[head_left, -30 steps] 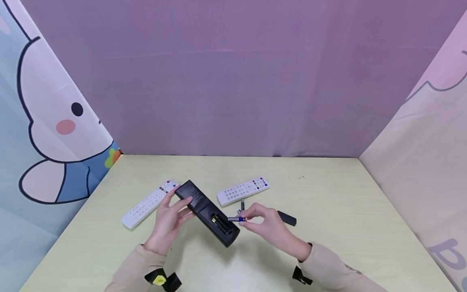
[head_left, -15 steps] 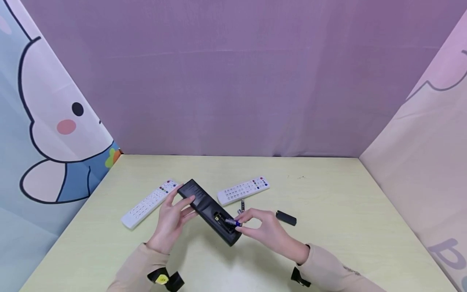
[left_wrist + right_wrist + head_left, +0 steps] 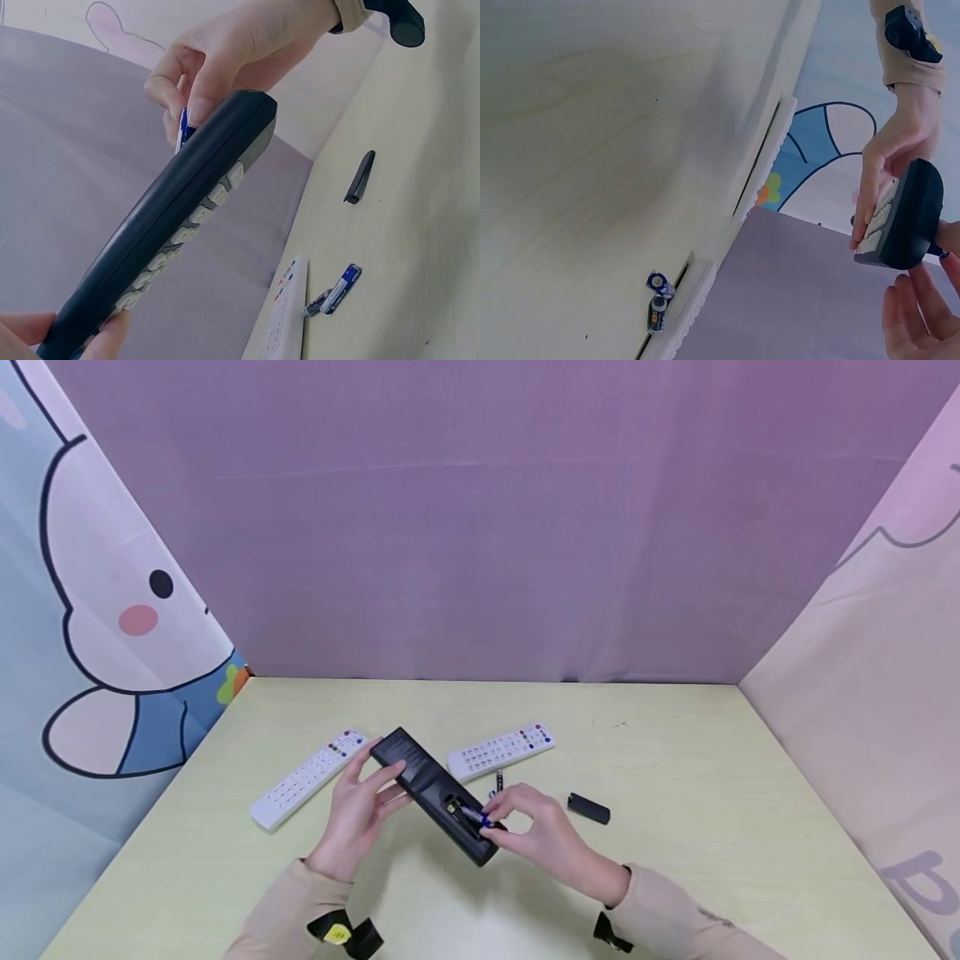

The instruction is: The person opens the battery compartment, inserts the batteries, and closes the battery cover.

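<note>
Left white remote (image 3: 307, 781): lies keys up on bench (image 3: 712, 827).
Left hand (image 3: 352, 818): grips black remote (image 3: 433, 790) near upper end.
Black remote: tilts above bench, back upward, battery compartment (image 3: 452, 805) open.
Held battery (image 3: 474, 815): slants at compartment.
Right white remote (image 3: 501, 750): lies keys up.
Loose batteries (image 3: 341, 289): two, lie beside right white remote.
Right hand (image 3: 542, 822): pinches held battery, thumb and fingertips.
Black cover (image 3: 588, 808): lies rightmost.
</note>
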The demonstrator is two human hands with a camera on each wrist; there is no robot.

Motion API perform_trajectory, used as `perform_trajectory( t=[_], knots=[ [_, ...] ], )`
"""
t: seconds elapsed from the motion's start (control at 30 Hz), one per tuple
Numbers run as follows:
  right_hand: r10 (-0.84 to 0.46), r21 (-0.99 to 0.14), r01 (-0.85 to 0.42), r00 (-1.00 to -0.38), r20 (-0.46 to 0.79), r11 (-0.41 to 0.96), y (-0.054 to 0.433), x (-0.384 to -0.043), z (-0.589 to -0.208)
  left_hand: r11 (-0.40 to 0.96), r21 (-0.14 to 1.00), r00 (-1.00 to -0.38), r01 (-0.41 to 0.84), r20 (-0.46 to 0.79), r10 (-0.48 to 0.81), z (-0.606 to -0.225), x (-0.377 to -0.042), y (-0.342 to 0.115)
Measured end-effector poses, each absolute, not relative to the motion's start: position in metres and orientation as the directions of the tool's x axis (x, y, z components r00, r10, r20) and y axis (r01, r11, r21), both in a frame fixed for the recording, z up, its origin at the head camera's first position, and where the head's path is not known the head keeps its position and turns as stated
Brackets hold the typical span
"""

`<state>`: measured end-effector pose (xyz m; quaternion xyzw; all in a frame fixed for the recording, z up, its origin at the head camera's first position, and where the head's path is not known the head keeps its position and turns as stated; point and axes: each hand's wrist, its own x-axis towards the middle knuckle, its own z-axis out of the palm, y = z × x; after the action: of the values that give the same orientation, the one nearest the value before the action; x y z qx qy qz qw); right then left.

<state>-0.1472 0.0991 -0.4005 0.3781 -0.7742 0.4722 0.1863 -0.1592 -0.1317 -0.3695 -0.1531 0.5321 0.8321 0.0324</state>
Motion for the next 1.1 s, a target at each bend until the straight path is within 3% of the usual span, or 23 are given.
perform_trajectory(
  t=[0.23, 0.6, 0.83, 1.1],
  knots=[
    [-0.392, -0.618, -0.742, -0.666, 0.635, 0.259, 0.096, -0.146, -0.402, -0.439, 0.871, -0.951, -0.22, -0.292, -0.102, -0.369, -0.159, -0.129],
    [-0.426, -0.846, -0.496, -0.82, 0.383, 0.194, 0.096, -0.145, -0.398, -0.461, 0.86, -0.949, -0.219, -0.298, -0.104, -0.368, -0.158, -0.13],
    [-0.466, -0.904, -0.4, -0.835, 0.292, 0.151, 0.1, -0.147, -0.399, -0.458, 0.861, -0.949, -0.219, -0.298, -0.107, -0.368, -0.159, -0.132],
    [-0.547, -0.985, -0.139, -0.835, 0.063, 0.098, 0.11, -0.149, -0.396, -0.451, 0.864, -0.947, -0.224, -0.301, -0.107, -0.368, -0.159, -0.134]
  ],
)
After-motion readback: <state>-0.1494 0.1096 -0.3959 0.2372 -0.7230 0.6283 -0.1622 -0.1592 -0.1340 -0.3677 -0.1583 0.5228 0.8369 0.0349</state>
